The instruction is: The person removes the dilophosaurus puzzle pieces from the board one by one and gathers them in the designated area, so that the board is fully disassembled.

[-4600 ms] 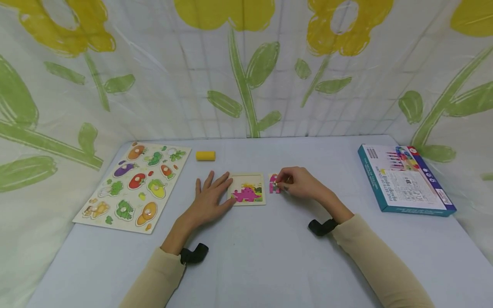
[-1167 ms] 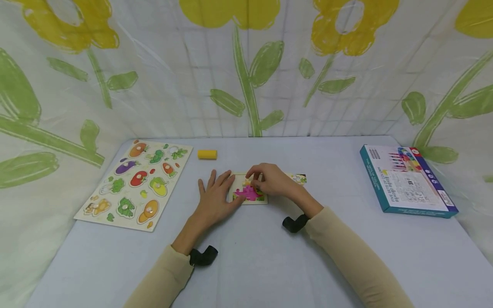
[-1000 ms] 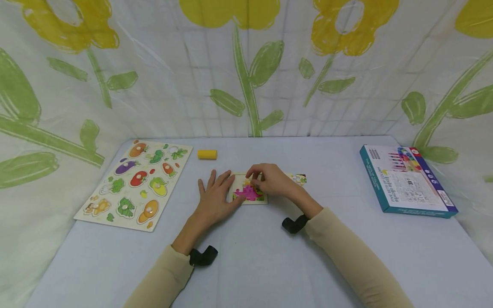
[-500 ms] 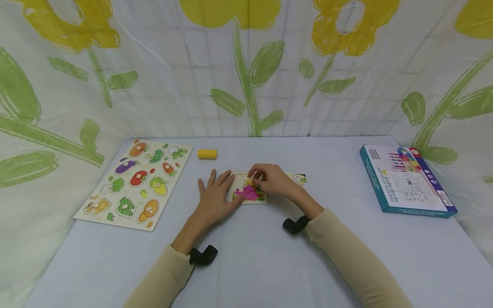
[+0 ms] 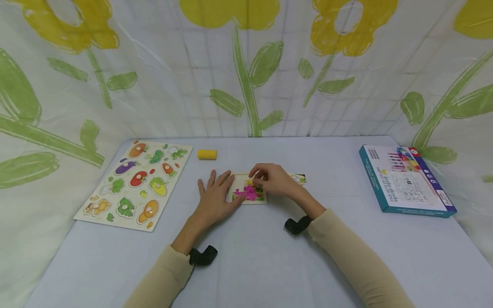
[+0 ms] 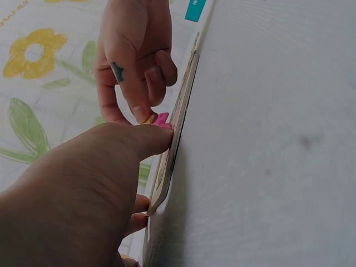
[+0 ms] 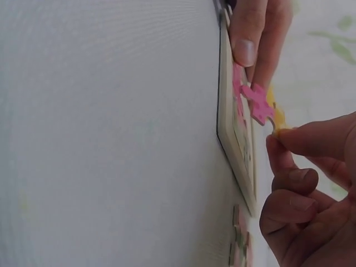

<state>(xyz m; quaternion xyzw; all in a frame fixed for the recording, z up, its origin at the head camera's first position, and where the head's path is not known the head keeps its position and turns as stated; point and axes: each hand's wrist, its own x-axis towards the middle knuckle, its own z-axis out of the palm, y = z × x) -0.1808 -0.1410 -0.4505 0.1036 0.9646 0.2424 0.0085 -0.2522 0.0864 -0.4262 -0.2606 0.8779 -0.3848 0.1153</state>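
A small wooden jigsaw board (image 5: pixel 254 203) with a pink dinosaur picture lies mid-table. My left hand (image 5: pixel 214 197) is spread over its left side, fingers straight along the edge and thumb pressing the pink pieces near the front. Between thumb and index finger, my right hand (image 5: pixel 274 180) pinches a pink and yellow puzzle piece (image 7: pixel 258 105) by its yellow end. In the right wrist view this piece stands tilted off the board, close by the left thumb. The left wrist view shows its pink tip (image 6: pixel 161 118) just beyond that thumb.
Loose puzzle pieces (image 5: pixel 298 178) lie right of the board, partly behind the right hand. A vegetable puzzle board (image 5: pixel 144 192) is at the left, a yellow cylinder (image 5: pixel 207 154) behind the left hand, and a flat teal-edged box (image 5: pixel 410 182) at the right. A flowered curtain backs the table.
Over the longer span, my right hand has moved left from the loose pieces to above the board. In the last second it shifts slightly right with the puzzle piece; the left hand stays put.
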